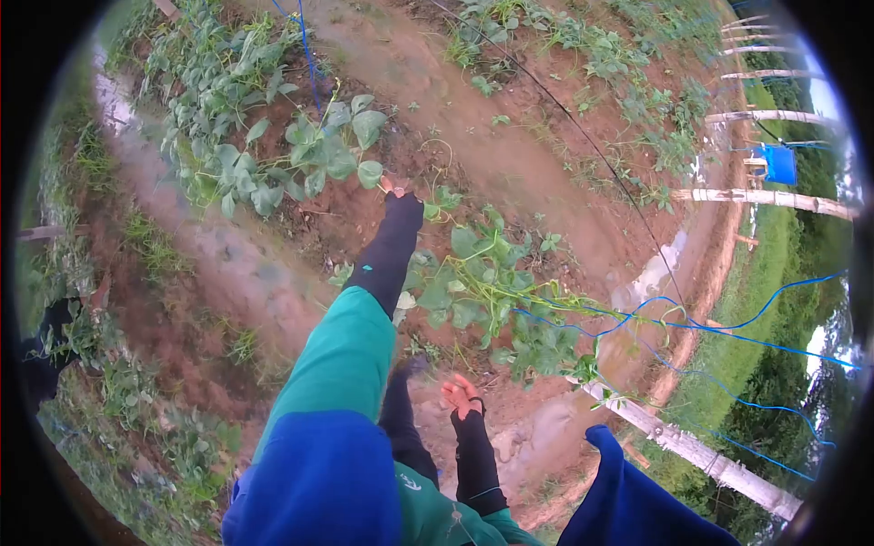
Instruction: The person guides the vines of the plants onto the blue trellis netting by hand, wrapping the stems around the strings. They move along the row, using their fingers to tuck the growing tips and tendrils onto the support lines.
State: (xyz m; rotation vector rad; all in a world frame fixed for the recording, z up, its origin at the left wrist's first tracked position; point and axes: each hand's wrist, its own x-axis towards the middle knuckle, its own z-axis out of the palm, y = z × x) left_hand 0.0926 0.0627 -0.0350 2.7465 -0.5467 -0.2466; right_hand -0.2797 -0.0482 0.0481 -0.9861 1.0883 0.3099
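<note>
1. The left hand [396, 187] is stretched forward to the near edge of a leafy vine [339, 162], which spreads beyond it and to its left; its fingers are partly lost against leaves and soil, so I cannot tell whether they pinch a stem or only touch one;
2. The right hand [462, 395] hangs nearer the body, fingers loosely spread, nothing visible in the palm;
3. The step in hand seems to be reaching to or handling that vine with the left hand alone; the next move, I judge, calls for a light fingertip hold on a stem, the right hand free to steady it, since the shoots look tender;
4. Hands, two; leafy growth close to them, two clumps: the vine at the left hand and a second clump [463, 242] beyond the right hand; plants farther off are too many to count;
5. Near pale pole [701, 452], one, to the right of the right hand, with several more well beyond; blue container [780, 165], one, far to the right of both hands; blue cords [765, 342] right of the right hand, at least three strands
</note>
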